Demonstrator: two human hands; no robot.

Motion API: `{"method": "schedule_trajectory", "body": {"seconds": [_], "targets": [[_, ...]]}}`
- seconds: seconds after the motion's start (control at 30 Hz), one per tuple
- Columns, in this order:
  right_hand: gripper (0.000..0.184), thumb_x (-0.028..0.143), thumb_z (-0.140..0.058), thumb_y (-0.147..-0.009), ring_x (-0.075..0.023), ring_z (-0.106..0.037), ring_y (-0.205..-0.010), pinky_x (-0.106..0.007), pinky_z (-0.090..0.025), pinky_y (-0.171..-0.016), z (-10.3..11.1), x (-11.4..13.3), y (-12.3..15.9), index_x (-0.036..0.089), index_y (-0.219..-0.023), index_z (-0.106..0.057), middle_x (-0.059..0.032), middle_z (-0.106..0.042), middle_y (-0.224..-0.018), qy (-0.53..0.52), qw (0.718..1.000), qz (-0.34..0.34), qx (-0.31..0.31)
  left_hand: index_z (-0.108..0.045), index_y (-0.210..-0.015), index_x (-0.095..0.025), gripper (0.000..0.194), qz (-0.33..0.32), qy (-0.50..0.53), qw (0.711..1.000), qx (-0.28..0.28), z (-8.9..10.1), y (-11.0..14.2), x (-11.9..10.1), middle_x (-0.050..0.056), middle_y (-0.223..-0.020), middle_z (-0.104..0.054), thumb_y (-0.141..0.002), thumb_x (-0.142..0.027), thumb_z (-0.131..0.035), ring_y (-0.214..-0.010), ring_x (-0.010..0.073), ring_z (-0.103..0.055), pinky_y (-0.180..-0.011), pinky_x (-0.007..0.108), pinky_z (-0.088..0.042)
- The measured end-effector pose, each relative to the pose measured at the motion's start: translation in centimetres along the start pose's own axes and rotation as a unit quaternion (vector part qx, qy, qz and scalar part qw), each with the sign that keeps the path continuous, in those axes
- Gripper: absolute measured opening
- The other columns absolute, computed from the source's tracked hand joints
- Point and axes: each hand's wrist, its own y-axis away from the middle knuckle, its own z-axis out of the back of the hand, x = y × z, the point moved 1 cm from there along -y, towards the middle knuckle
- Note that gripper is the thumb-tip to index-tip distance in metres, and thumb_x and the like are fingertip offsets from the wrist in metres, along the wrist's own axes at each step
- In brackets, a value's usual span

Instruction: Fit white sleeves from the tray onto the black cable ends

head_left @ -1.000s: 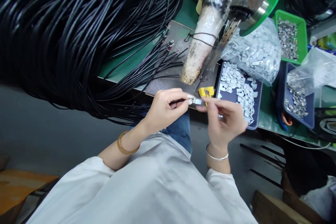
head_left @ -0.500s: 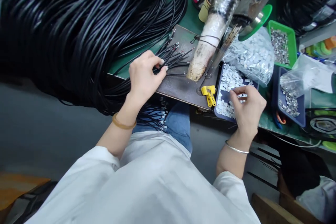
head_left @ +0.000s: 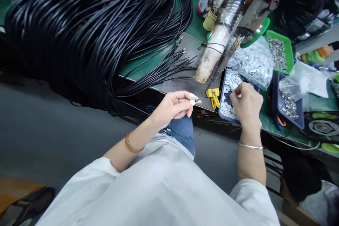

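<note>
Pinched in my left hand is a cable end, with a thin dark red wire tip sticking out past the fingertips. This hand is in front of the brown board, on which several black cable ends lie fanned out. My right hand is closed over the dark blue tray of small whitish flat pieces. Its fingertips are bent down and mostly hidden, so whatever they hold cannot be seen. A yellow clip-like tool lies on the board between both hands.
A large heap of black cables covers the left of the green table. A duct wrapped in plastic slants down over the board. To the right are a bag of pale pieces, a green tray and another blue tray.
My left hand has left the fanned cable ends and moved right and toward me, now with a cable end in its fingers. My right hand stays over the tray, its fingers turned further down.
</note>
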Motion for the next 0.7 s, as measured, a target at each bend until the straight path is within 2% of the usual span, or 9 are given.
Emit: {"method": "schedule_trajectory", "body": {"seconds": [0.07,0.17,0.27,0.37,0.5,0.6,0.7], "targets": [[0.010,0.019,-0.056,-0.080,-0.0156,-0.053,-0.067,-0.028,-0.037,-0.057,0.6,0.4,0.7,0.022,-0.072,-0.051,-0.0010,-0.059,-0.075,-0.084,0.992,-0.029,-0.087,-0.064,-0.080,-0.015,0.023,0.007,0.005,1.000,-0.029,0.0,-0.4,1.0,-0.002,-0.052,-0.059,-0.074,-0.033,-0.077,-0.036,0.0012,-0.030,-0.035,0.019,-0.015],[0.014,0.023,-0.064,-0.081,-0.0166,-0.063,-0.073,-0.028,-0.046,-0.055,2.0,2.6,2.5,0.022,-0.072,-0.053,-0.0025,-0.065,-0.085,-0.214,0.956,-0.076,-0.187,-0.065,-0.079,-0.015,0.019,-0.010,-0.018,0.999,-0.047,-0.2,-1.1,1.4,-0.003,-0.050,-0.057,-0.074,-0.028,-0.077,-0.038,0.0028,-0.036,-0.037,0.018,-0.020],[0.016,0.024,-0.068,-0.083,-0.0127,-0.063,-0.058,-0.028,-0.052,-0.051,2.6,6.0,4.1,0.022,-0.075,-0.055,0.0003,-0.065,-0.081,-0.374,0.906,-0.098,-0.172,-0.064,-0.074,-0.014,0.017,-0.038,-0.060,0.996,-0.056,-0.4,-1.6,1.0,-0.003,-0.051,-0.056,-0.074,-0.026,-0.076,-0.042,0.0047,-0.045,-0.040,0.018,-0.029],[0.011,0.022,-0.068,-0.085,-0.0139,-0.069,-0.068,-0.028,-0.058,-0.059,2.1,8.9,5.1,0.021,-0.079,-0.059,0.0005,-0.067,-0.081,-0.467,0.867,-0.075,-0.158,-0.064,-0.073,-0.014,0.018,-0.062,-0.109,0.990,-0.070,-0.7,-1.9,0.7,-0.002,-0.054,-0.058,-0.075,-0.026,-0.076,-0.047,0.0059,-0.051,-0.046,0.018,-0.040],[0.004,0.020,-0.067,-0.087,-0.0157,-0.071,-0.089,-0.030,-0.060,-0.072,0.7,10.5,5.1,0.021,-0.084,-0.069,-0.0033,-0.072,-0.093,-0.469,0.871,-0.049,-0.139,-0.066,-0.076,-0.013,0.020,-0.100,-0.157,0.979,-0.082,-1.0,-2.0,0.7,-0.001,-0.061,-0.062,-0.076,-0.030,-0.076,-0.055,0.0076,-0.057,-0.056,0.019,-0.048],[0.004,0.023,-0.066,-0.088,-0.0162,-0.071,-0.090,-0.032,-0.062,-0.075,-0.2,10.5,5.0,0.021,-0.086,-0.069,-0.0042,-0.073,-0.096,-0.507,0.854,-0.065,-0.094,-0.068,-0.078,-0.013,0.015,-0.118,-0.202,0.969,-0.080,-1.3,-1.8,0.9,0.001,-0.067,-0.065,-0.079,-0.027,-0.073,-0.062,0.0090,-0.058,-0.061,0.020,-0.050],[0.003,0.022,-0.066,-0.088,-0.0162,-0.072,-0.090,-0.032,-0.062,-0.075,-0.4,10.5,5.1,0.021,-0.086,-0.068,-0.0035,-0.073,-0.097,-0.524,0.844,-0.062,-0.094,-0.069,-0.080,-0.013,0.011,-0.129,-0.251,0.955,-0.088,-1.7,-1.4,1.2,0.002,-0.071,-0.066,-0.082,-0.024,-0.069,-0.063,0.0088,-0.058,-0.061,0.020,-0.049]]}}
